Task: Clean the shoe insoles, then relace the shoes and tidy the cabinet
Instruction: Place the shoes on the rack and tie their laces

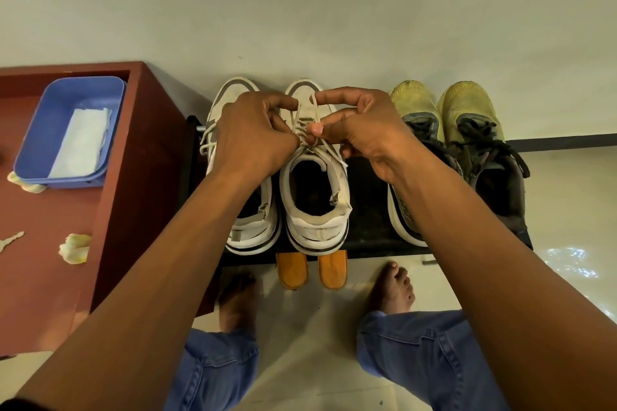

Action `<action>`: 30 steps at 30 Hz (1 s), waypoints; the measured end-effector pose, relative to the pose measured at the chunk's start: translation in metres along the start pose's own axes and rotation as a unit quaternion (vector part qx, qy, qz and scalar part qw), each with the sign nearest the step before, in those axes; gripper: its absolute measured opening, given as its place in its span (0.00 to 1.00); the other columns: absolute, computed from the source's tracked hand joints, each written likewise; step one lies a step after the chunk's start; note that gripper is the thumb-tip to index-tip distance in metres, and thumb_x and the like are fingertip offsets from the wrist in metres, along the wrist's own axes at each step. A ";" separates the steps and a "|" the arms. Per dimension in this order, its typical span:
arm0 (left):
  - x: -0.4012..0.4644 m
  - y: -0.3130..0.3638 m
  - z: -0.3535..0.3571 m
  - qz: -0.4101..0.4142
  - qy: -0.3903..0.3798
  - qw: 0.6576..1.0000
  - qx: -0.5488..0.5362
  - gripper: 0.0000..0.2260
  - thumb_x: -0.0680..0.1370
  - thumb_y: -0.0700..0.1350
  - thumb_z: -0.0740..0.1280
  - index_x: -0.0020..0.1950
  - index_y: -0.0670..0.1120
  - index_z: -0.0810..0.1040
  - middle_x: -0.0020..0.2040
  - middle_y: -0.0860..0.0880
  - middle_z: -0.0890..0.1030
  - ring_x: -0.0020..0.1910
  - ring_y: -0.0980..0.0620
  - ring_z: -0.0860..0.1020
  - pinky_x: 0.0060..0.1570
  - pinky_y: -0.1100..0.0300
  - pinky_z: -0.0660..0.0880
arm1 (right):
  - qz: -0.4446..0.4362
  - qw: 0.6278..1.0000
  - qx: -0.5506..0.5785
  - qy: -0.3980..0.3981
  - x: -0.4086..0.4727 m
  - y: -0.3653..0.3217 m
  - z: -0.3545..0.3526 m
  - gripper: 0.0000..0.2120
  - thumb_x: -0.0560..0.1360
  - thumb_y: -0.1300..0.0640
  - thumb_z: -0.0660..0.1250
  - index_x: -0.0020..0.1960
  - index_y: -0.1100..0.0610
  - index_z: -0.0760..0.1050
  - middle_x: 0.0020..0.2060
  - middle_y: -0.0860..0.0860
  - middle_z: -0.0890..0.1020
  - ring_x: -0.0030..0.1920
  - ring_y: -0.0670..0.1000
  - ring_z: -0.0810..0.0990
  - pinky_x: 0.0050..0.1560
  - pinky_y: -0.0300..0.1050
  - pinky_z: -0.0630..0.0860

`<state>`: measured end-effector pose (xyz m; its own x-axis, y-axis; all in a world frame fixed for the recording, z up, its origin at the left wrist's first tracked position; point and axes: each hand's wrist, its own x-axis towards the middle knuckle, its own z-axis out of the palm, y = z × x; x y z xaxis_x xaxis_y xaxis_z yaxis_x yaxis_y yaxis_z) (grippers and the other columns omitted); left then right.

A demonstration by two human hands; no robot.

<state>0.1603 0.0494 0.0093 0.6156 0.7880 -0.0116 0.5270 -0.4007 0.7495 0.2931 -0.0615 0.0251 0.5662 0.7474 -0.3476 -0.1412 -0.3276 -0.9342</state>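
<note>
Head view: two hands lacing a white sneaker on a black shoe rack.

White sneaker (315, 183), scuffed, sits mid-rack (367, 210) beside its mate; left hand (248, 140) and right hand (364, 133) each pinch its cream lace (305, 117).

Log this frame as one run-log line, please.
step: relacing | left hand: pinching lace | right hand: pinching lace | white shoe: on black rack
</note>
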 end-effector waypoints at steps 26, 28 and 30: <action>-0.004 0.008 -0.008 0.179 -0.027 0.982 0.057 0.32 0.72 0.42 0.78 0.73 0.52 0.71 0.40 0.56 0.85 0.44 0.57 0.84 0.55 0.50 0.81 | -0.018 0.997 -0.074 -0.034 0.005 0.003 -0.006 0.09 0.69 0.62 0.81 0.47 0.63 0.86 0.41 0.56 0.88 0.39 0.49 0.83 0.32 0.38 0.75; -0.005 0.009 -0.007 0.195 -0.027 0.977 0.085 0.32 0.73 0.41 0.78 0.74 0.53 0.71 0.41 0.56 0.85 0.45 0.55 0.83 0.55 0.51 0.80 | -0.017 0.997 -0.068 -0.037 0.005 0.004 -0.006 0.09 0.68 0.60 0.81 0.46 0.62 0.86 0.39 0.55 0.88 0.38 0.49 0.83 0.32 0.38 0.75; -0.005 0.010 -0.007 0.204 -0.026 0.974 0.097 0.33 0.73 0.40 0.77 0.75 0.53 0.70 0.42 0.55 0.86 0.45 0.54 0.83 0.55 0.52 0.79 | -0.016 0.997 -0.070 -0.035 0.005 0.004 -0.005 0.08 0.67 0.59 0.82 0.44 0.61 0.86 0.38 0.55 0.88 0.38 0.50 0.83 0.32 0.38 0.76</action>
<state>0.1581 0.0446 0.0214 0.8233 0.5215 0.2240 0.3291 -0.7602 0.5601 0.2992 -0.0619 0.0204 0.5097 0.7958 -0.3269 -0.0059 -0.3768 -0.9263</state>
